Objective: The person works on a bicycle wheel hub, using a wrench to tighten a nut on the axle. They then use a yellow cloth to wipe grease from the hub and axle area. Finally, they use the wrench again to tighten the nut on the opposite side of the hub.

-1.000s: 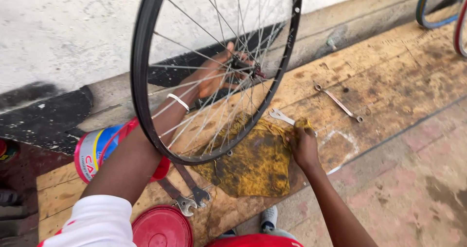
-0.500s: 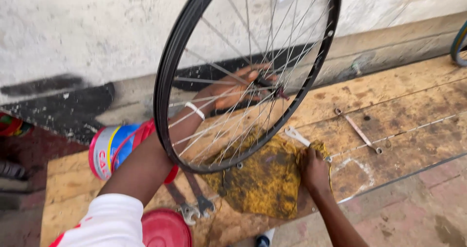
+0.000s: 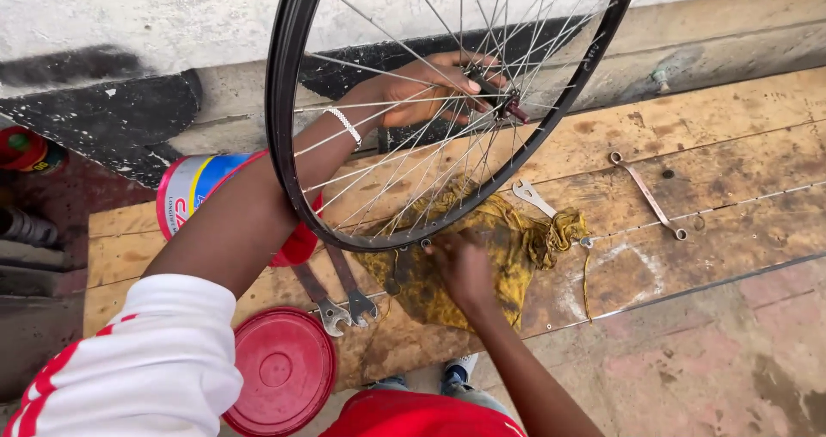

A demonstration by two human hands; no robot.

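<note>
Closest to the camera, one red round lid (image 3: pixel 280 370) lies flat at the near edge of the wooden bench (image 3: pixel 740 119), just beside the person's white-and-red sleeve (image 3: pixel 138 368). A step further in, two spanners (image 3: pixel 340 295) lie side by side, their open jaws pointing toward the lid. Right next to them the right hand (image 3: pixel 462 269) is down on the one yellow, grease-stained rag (image 3: pixel 516 243), fingers pressed into the cloth; whether it pinches anything beneath cannot be told. At the rag's far corner there is a third spanner (image 3: pixel 535 199), small and silvery, and well off to the right a fourth tool, a long thin ring spanner (image 3: pixel 647 194), lies alone on the planks. Back on the left, one paint-style tin (image 3: pixel 202 192), blue, yellow and red, lies tipped on its side behind the forearm. Now the big piece: one black bicycle wheel (image 3: pixel 284 101) stands upright, its lower rim touching down at the rag, spokes fanning across the view. The left hand (image 3: pixel 430 89) reaches in from behind the spokes and is closed around the hub (image 3: pixel 503 101) at the centre, steadying the wheel. Farthest off, the stained wall (image 3: pixel 129 24) rises behind the bench.
</note>
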